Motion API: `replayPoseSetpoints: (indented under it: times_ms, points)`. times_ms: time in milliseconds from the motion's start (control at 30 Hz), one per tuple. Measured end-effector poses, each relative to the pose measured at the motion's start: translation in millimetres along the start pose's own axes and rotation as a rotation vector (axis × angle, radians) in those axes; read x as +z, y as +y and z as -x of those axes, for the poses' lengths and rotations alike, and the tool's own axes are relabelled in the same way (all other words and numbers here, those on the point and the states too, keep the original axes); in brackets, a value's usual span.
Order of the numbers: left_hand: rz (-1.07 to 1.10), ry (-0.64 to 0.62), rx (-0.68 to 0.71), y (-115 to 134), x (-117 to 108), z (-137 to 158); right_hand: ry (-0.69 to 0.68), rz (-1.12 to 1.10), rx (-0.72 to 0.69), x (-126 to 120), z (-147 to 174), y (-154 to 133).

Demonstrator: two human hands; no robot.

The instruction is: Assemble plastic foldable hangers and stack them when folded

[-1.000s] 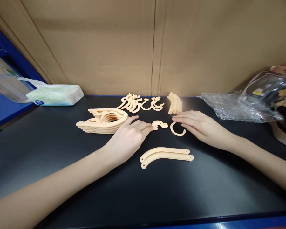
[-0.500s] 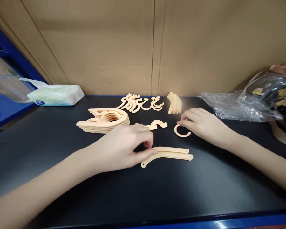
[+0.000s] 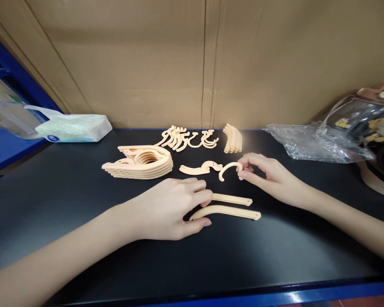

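Observation:
Two slim cream plastic hanger arms lie on the black tabletop in front of me: a near hanger arm (image 3: 230,210) and a far hanger arm (image 3: 233,199). My left hand (image 3: 176,209) rests at their left ends, its thumb and forefinger apart on either side of the near one; a fingertip covers the far one's end. In my right hand (image 3: 265,170), thumb and fingers pinch one end of a curved cream hanger hook (image 3: 228,167), tilted up from the table. Just left of it lies a wavy cream hanger centre piece (image 3: 200,168).
A stack of folded cream hangers (image 3: 141,164) sits at left. Farther back are several loose hooks (image 3: 176,138) and a bundle of hanger arms (image 3: 233,138). A tissue pack (image 3: 75,128) stands back left. Crumpled clear plastic (image 3: 320,143) and a transparent bag (image 3: 365,115) lie right. Cardboard (image 3: 147,64) stands behind.
My right hand has lifted and turned the hook, bringing it slightly left. The two hanger arms lie farther apart, and my left thumb and forefinger have spread.

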State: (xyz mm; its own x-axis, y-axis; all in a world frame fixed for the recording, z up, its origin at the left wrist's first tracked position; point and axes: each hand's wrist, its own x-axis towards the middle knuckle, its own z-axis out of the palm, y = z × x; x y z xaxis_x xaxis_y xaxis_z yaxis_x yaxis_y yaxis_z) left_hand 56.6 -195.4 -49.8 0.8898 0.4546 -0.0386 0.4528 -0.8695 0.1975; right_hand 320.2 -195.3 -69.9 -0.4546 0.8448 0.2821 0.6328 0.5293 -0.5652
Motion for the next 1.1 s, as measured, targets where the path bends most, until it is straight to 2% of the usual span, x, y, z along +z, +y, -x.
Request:
replayPoseSetpoints:
  times_ms: [133, 267, 400, 533, 667, 767, 833, 1000, 1100]
  points:
    - [0.026, 0.04, 0.014, 1, 6, -3, -0.063, -0.35, 0.133, 6, -1, -5]
    - [0.051, 0.065, 0.033, 4, 12, -4, -0.093, -0.489, 0.17, 12, -5, -5]
    - [0.142, 0.125, 0.029, 5, 12, -3, -0.083, -0.529, 0.186, 15, -6, -2]
    - [0.35, 0.236, -0.021, 1, 6, -4, -0.064, -0.557, 0.202, 14, -6, -2]
    - [0.738, 0.293, -0.121, -4, 1, -6, -0.068, -0.552, 0.212, 13, -7, -3]
    - [1.076, 0.28, -0.187, -7, -1, -8, -0.077, -0.551, 0.234, 12, -7, -3]
    - [1.222, 0.27, -0.212, -8, -2, -8, -0.082, -0.548, 0.243, 12, -7, -3]
    - [1.311, 0.298, -0.245, -9, -3, -7, -0.099, -0.521, 0.222, 11, -6, -2]
    - [1.309, 0.252, -0.272, -9, -1, -7, -0.098, -0.502, 0.217, 11, -6, -4]
